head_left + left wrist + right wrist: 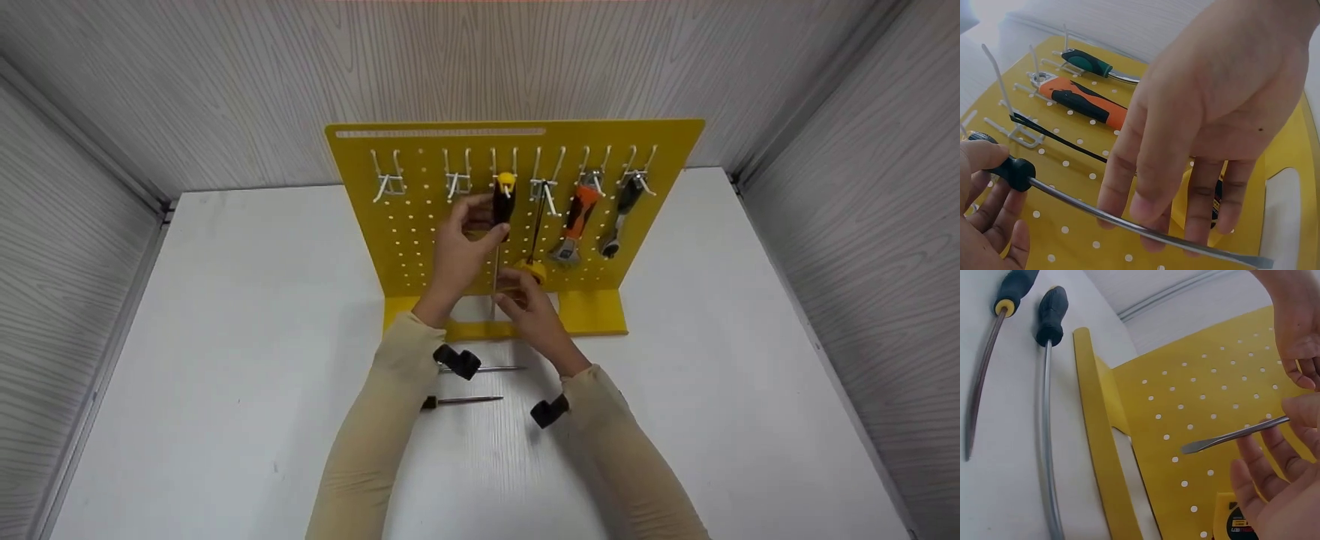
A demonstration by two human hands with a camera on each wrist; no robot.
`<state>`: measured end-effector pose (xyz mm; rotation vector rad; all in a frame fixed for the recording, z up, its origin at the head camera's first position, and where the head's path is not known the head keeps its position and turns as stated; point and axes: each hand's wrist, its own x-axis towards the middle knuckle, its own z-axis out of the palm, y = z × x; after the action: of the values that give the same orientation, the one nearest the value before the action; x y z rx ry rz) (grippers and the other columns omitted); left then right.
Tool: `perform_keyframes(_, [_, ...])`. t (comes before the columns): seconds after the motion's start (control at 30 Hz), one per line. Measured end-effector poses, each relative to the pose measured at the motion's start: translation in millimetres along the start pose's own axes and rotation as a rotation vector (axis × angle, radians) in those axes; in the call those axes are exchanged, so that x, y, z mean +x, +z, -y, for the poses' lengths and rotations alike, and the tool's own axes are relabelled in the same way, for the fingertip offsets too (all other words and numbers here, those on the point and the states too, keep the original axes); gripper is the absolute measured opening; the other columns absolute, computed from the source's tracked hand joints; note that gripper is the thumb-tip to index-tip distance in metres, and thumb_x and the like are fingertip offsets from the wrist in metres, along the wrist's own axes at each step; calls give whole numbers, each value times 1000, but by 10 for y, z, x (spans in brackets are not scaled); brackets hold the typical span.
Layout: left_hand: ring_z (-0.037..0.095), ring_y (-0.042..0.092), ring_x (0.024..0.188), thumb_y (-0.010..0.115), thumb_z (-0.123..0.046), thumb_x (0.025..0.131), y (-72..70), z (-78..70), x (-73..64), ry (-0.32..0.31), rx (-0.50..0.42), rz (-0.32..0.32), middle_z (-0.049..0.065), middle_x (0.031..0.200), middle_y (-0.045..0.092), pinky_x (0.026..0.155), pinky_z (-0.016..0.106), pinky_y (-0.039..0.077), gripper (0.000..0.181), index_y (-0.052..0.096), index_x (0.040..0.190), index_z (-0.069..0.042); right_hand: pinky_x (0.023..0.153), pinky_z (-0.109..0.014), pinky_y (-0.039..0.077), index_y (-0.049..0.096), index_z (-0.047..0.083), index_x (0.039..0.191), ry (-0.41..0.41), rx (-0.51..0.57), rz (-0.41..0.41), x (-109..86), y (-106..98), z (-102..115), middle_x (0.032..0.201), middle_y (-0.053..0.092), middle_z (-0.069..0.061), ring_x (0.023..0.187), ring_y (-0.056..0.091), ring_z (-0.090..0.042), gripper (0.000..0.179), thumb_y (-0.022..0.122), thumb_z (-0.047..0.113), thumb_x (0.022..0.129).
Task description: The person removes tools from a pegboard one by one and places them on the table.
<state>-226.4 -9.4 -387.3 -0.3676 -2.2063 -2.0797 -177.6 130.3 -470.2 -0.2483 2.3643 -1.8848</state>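
Note:
A screwdriver with a black handle and yellow end hangs upright, tip down, against the yellow pegboard. Its handle end is at the third hook from the left, and the hook's tip shows in front of it. My left hand grips the handle between thumb and fingers. Lower down, my right hand pinches the metal shaft, thumb on one side and fingers on the other. The flat tip sticks out past the right fingers. Just behind the right hand, a yellow tape measure hangs by a black strap.
An adjustable wrench with an orange handle and a tool with a green-and-black handle hang at the right. Two screwdrivers, one nearer the board and one farther out, lie on the white table. White hooks project at the left.

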Motion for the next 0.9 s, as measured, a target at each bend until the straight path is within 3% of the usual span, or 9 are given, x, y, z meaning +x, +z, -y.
perform_keyframes(0.23, [18, 59, 101, 69, -15, 89, -18, -36, 15, -14, 23, 36, 10, 114, 63, 90, 31, 49, 43, 55, 129, -7, 91, -33, 47, 48, 4, 133, -10, 34, -6, -43, 3, -22, 124, 55, -21, 105, 57, -25, 38, 57, 11, 97])
perform_keyframes(0.43, [20, 59, 100, 69, -14, 89, -44, -79, 17, -23, 48, 50, 12, 113, 63, 90, 32, 49, 45, 54, 130, -7, 83, -29, 49, 49, -2, 126, -40, 35, -6, -72, 35, -22, 112, 59, -14, 96, 60, -20, 33, 57, 7, 96])
perform_keyframes(0.57, [20, 59, 100, 68, -15, 89, -53, -109, 1, -34, 57, 64, 12, 112, 62, 89, 31, 49, 46, 53, 131, -7, 83, -31, 50, 49, -2, 122, -36, 79, -4, -115, 50, -29, 107, 58, -13, 94, 59, -19, 29, 57, 3, 95])
perform_keyframes(0.8, [19, 59, 99, 68, -17, 90, -48, -140, -50, -39, 68, 68, 12, 110, 63, 89, 31, 50, 45, 54, 132, -8, 87, -50, 50, 52, 1, 119, -63, 140, -37, -218, 90, -22, 104, 57, -11, 91, 59, -18, 26, 56, -1, 94])
perform_keyframes(0.9, [19, 59, 98, 69, -18, 89, -45, -147, -100, -26, 76, 73, 12, 110, 63, 87, 31, 50, 45, 54, 131, -8, 87, -46, 51, 53, 3, 119, -73, 125, -44, -267, 106, -28, 104, 58, -11, 92, 59, -18, 25, 56, 0, 94])
